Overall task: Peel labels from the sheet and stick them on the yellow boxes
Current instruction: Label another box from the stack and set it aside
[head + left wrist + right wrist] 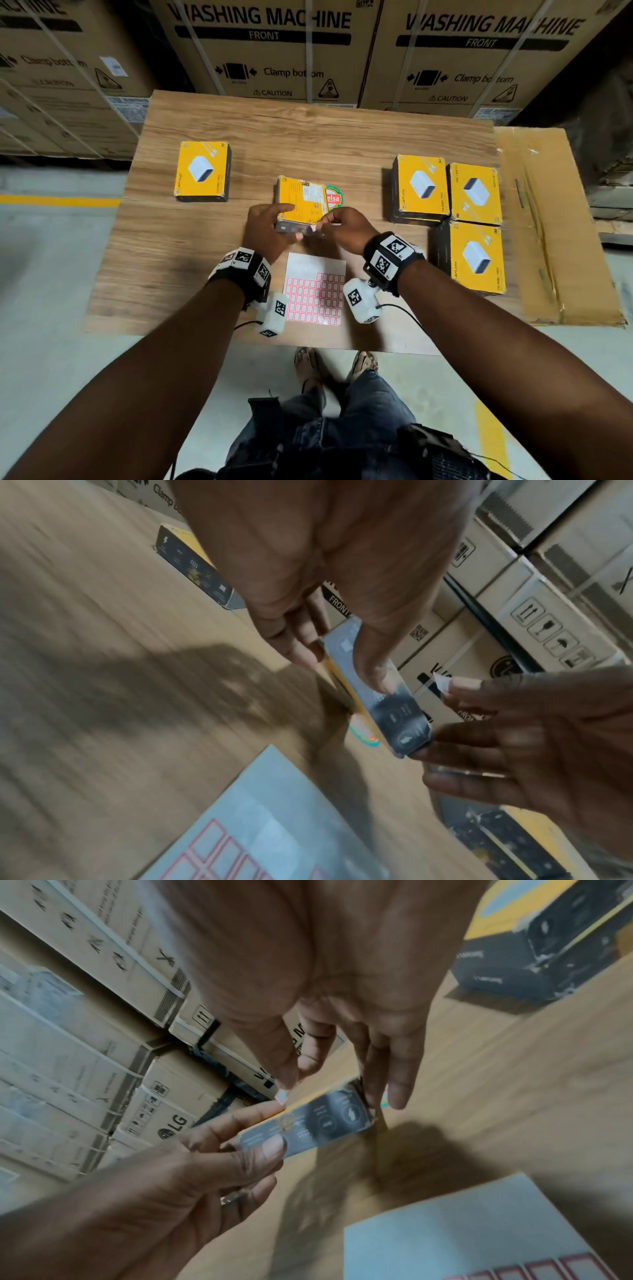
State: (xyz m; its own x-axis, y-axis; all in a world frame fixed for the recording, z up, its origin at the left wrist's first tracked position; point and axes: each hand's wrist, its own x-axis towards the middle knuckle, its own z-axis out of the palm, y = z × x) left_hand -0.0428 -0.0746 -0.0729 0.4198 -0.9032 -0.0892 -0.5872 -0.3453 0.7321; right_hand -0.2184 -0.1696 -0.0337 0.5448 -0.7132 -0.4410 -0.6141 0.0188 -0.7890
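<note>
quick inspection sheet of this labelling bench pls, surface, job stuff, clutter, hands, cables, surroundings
surface: wooden table, cardboard sheet at its right edge.
job's things: label sheet partly used; held box back side up; one yellow box left, three boxes right.
clutter: round sticker on the table.
grippers: left hand grips the held box; right hand pinches a label.
cables: black lead from right wrist camera.
surroundings: washing machine cartons.
</note>
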